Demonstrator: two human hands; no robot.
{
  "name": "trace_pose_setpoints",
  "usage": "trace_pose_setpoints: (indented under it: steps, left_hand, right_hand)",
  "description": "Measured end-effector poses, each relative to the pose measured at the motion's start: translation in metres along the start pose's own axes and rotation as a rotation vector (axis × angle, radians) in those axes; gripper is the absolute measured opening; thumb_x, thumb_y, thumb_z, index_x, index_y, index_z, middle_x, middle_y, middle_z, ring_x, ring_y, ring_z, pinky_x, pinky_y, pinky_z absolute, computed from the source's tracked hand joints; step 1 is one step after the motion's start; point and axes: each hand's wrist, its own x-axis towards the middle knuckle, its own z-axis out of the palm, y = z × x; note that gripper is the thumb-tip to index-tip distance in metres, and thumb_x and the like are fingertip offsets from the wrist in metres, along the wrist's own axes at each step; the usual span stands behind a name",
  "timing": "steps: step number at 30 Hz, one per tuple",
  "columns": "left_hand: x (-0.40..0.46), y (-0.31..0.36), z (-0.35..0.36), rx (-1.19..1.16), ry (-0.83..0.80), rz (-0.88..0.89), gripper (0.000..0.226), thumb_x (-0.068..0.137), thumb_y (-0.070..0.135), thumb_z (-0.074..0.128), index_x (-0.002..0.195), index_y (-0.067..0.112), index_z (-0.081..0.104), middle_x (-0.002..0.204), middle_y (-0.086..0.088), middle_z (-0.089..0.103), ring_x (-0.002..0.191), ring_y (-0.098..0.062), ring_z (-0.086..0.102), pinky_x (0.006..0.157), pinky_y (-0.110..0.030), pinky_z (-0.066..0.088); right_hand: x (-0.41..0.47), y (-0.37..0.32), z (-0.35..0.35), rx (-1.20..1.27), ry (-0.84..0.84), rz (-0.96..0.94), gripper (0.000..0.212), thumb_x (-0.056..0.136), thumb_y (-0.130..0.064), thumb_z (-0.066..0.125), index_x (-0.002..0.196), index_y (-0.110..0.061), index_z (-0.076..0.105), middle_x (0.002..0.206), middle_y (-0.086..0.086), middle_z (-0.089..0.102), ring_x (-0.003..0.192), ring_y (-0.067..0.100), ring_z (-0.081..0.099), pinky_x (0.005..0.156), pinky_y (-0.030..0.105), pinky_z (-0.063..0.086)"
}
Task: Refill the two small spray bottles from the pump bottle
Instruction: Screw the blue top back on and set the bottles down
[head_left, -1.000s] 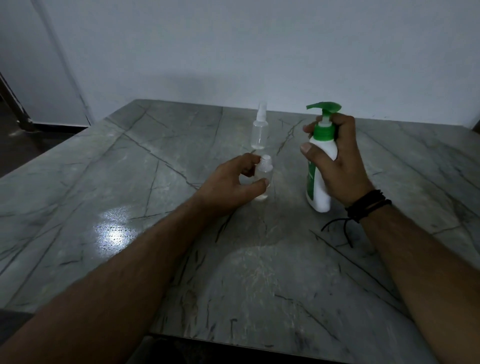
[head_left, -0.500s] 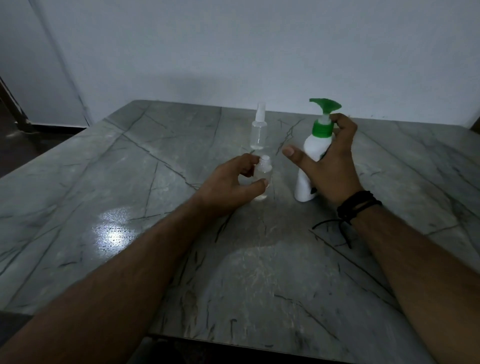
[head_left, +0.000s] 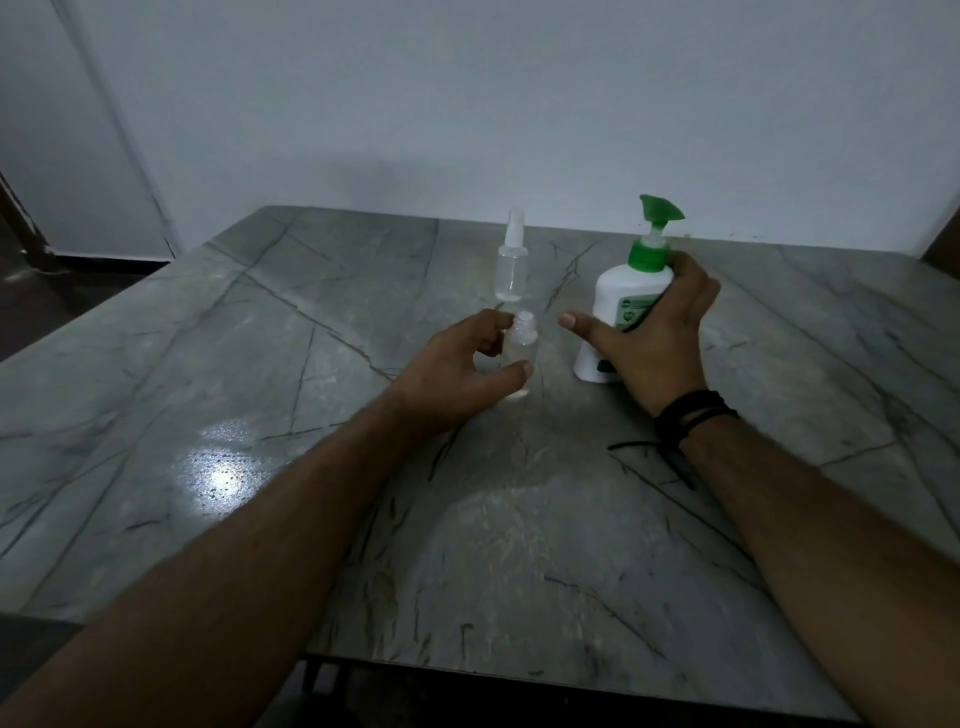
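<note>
- Head view: the left hand (head_left: 457, 371) curled its thumb and fingers round a small clear plastic spray bottle with no top on it (head_left: 521, 361), which stood on the grey marble table (head_left: 260, 364).
- The right hand (head_left: 657, 332) gripped a white pump bottle with a green pump top (head_left: 626, 296). This bottle leaned to the right, just beside the open little bottle.
- A second small clear spray bottle with its sprayer on (head_left: 511, 260) stood upright behind them, near the white wall (head_left: 467, 104).
- A black cord band (head_left: 691, 415) sat on the right wrist.
</note>
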Motion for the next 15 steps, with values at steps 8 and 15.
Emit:
trace_pose_setpoints:
  steps: [8,15]
  left_hand:
    - [-0.008,0.007,-0.009,-0.129,0.09,0.01,0.049,0.078,0.032,0.06,0.126,0.027,0.053,0.114,0.001,0.059,0.101,-0.011,0.059,0.082,-0.028,0.051]
    - [-0.015,0.003,-0.029,0.091,0.167,-0.063,0.022,0.087,0.018,0.062,0.107,0.022,0.068,0.1,0.005,0.064,0.084,-0.007,0.061,0.067,-0.021,0.046]
  right_hand:
    - [-0.005,-0.02,-0.025,-0.014,0.096,0.125,0.103,0.073,-0.073,0.066,0.149,-0.017,0.026,0.14,0.007,0.029,0.131,0.023,0.037,0.113,0.047,0.038]
    - [-0.035,-0.074,-0.055,-0.023,0.061,-0.107,0.042,0.088,-0.029,0.073,0.12,-0.012,0.051,0.119,0.005,0.047,0.089,0.004,0.05,0.078,0.012,0.044]
